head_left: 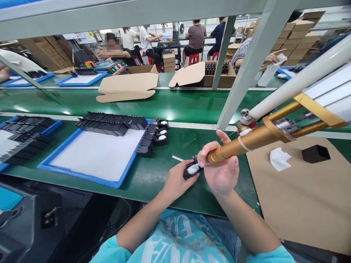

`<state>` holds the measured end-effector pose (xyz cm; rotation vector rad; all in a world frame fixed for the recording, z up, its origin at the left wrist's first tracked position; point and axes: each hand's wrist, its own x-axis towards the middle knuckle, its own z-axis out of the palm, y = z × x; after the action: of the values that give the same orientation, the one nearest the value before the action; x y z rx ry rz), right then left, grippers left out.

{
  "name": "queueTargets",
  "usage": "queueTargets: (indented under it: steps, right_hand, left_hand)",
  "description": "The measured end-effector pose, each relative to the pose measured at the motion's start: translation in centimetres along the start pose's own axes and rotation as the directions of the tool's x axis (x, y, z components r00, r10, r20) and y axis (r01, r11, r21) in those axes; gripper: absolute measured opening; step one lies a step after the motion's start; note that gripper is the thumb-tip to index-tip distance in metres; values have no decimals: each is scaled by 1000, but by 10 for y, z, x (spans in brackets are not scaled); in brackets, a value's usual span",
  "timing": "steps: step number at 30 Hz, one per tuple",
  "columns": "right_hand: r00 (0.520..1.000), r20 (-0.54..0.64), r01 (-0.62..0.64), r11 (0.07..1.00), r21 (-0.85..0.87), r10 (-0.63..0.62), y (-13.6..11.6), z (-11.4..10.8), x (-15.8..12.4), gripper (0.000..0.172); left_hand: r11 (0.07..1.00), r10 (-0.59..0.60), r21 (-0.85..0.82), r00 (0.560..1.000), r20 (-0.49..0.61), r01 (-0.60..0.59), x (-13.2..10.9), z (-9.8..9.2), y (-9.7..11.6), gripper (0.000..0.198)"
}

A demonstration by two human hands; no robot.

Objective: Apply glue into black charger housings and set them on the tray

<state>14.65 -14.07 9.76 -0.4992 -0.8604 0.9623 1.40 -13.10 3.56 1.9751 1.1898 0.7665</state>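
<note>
Between its thumb and fingers, my left hand (179,179) grips a small black housing (189,174) with a white inside, just above the green table. My right hand (222,171) is around the front end of a gold-coloured dispensing gun (236,144); its fingers are curled at the nozzle and the palm is turned up. The nozzle tip points into the housing, and whether it touches the inside cannot be made out. A thin white strip (177,158) sticks out beside my left fingers. To the left, several more black housings (152,137) stand in a cluster.
A blue-rimmed tray (117,182) with a row of black housings lies left; another tray (56,126) stands farther left. Cardboard (301,204) on the right bears crumpled paper (279,159) and a black box (316,153). A grey metal post (246,65) rises ahead. People work beyond.
</note>
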Motion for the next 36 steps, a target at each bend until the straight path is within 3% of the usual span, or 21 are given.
queueTargets:
  steps: [5,10,18,25,32,36]
  right_hand:
    - [1000,10,-2,1000,18,2,0,0,-1,44]
    - [1000,-6,11,1000,7,-11,0,-1,-1,30]
    - [1000,3,5,1000,-4,-5,1,-1,1,42]
    - [1000,-22,3,999,-39,-4,1,-3,4,42]
    - [1000,-28,6,999,-32,-7,1,-2,3,46]
    - [999,-46,0,999,-44,-2,1,-3,4,50]
  left_hand:
    - [996,59,-66,998,-9,-59,3,8,7,31]
    - [996,73,-57,997,-23,-74,5,11,8,32]
    - [998,43,-53,999,-4,-43,6,7,6,33]
    - [999,-47,-13,999,23,48,7,1,0,43]
    - [995,45,87,993,113,-55,-2,-18,-21,39]
    - [999,-4,47,969,246,-8,-11,-32,-37,37]
